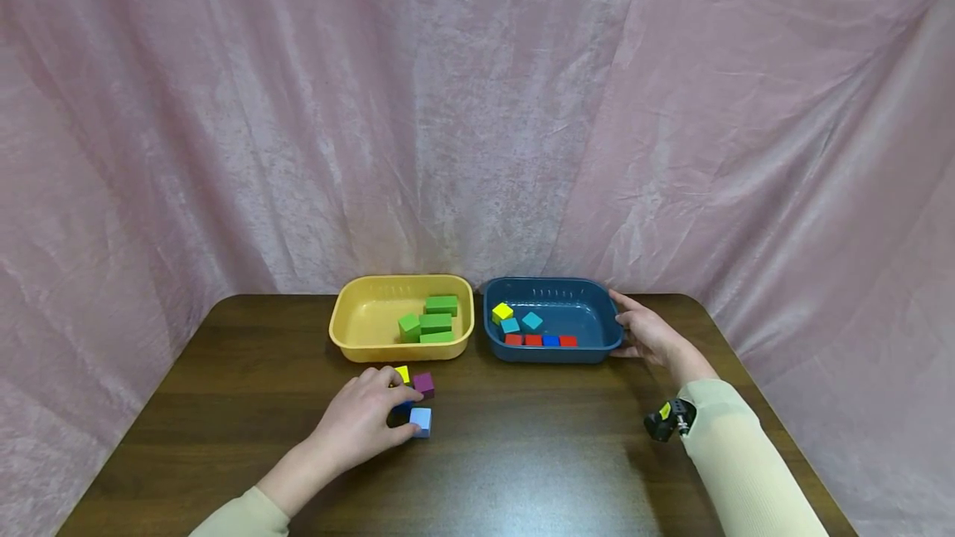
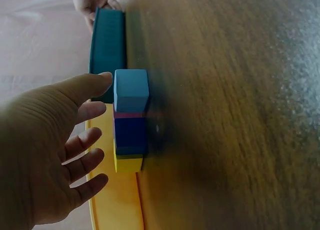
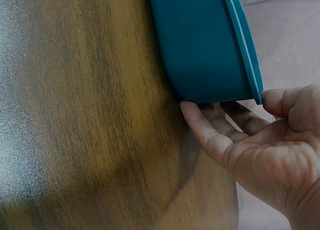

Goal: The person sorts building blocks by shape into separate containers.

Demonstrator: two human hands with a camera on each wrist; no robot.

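Note:
My left hand [image 1: 366, 417] hovers around a small group of cubes on the table, fingers spread and loosely bent. Its thumb is beside a light blue cube [image 2: 131, 90]; whether they touch I cannot tell. A dark blue cube [image 2: 130, 132] stands close by, partly hidden by the hand in the head view. Beyond it are a purple cube [image 1: 424, 384] and a yellow cube [image 1: 403, 374]. At the right end of a dark blue tray [image 1: 548, 354], my right hand [image 1: 652, 336] has its extended fingers resting against the end wall and rim.
A yellow tray [image 1: 366, 348] stands left of the blue one, holding several green blocks [image 1: 436, 323]. Inside the blue tray lie red cubes [image 1: 533, 340], teal cubes [image 1: 532, 321], a blue cube [image 1: 550, 341] and a yellow cube [image 1: 502, 312]. A pink curtain [image 1: 477, 106] hangs behind the table.

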